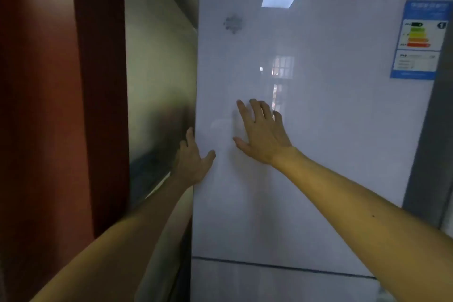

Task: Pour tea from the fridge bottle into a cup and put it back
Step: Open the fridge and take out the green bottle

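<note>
The white, glossy upper door (pixel 331 142) of the fridge fills most of my view and looks shut, or very nearly. To its left stands a tall red-brown panel (pixel 49 105), with a dim strip of wall between them. Below a dark seam lies the lower door (pixel 269 284). An energy label (pixel 419 39) sits at the upper door's far right corner, and a faint snowflake mark (pixel 233 24) near its top left.

My right hand (pixel 263 135) lies flat on the door face with its fingers straight and spread, gripping nothing. My left hand (pixel 192 159) grips the door's left edge, fingers hooked round it and thumb on the front.

The bottle is nowhere in sight; I judge it is behind this door. No cup shows either. Whether I am opening or closing, I cannot tell. Either way the left hand should do the work at the edge, drawing steadily and not jerking, while the right palm only steadies the glossy panel.
</note>
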Motion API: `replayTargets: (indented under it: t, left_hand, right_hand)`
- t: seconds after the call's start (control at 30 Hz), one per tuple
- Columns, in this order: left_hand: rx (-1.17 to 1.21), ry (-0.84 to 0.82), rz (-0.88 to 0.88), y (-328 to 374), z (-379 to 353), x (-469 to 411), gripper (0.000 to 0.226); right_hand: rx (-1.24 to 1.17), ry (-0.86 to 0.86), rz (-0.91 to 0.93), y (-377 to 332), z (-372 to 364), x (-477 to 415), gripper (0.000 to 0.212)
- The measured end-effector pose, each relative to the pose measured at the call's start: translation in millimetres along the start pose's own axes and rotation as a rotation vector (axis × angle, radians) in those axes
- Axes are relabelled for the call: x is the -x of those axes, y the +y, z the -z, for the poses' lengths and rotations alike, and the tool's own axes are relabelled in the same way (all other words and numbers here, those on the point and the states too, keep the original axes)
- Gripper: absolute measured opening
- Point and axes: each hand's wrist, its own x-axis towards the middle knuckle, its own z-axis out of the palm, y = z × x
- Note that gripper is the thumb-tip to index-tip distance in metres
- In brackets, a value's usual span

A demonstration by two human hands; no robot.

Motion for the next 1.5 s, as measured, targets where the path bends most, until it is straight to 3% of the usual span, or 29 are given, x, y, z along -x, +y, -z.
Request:
replayTargets:
  t: [0.17,0.47,0.83,1.1,1.5]
  left_hand:
    - [0.259,0.034,-0.020,-5,-10,-11,0.111]
    - [0.545,0.113,-0.012,2,-30,-22,0.085]
    - [0.562,0.205,0.024,-3,-40,-24,0.078]
    - [0.590,0.184,0.058,2,-34,-20,0.068]
    - [0.552,0.203,0.077,9,-25,1,0.071]
  right_hand:
    - [0.092,0.245,0.155,9,-24,-29,0.089]
    - [0.178,0.383,0.232,15,-63,-63,0.084]
    - [0.135,0.462,0.248,15,-71,-66,0.083]
    - [0.129,0.466,0.254,15,-69,-64,0.082]
    - [0.105,0.478,0.287,13,-57,-51,0.079]
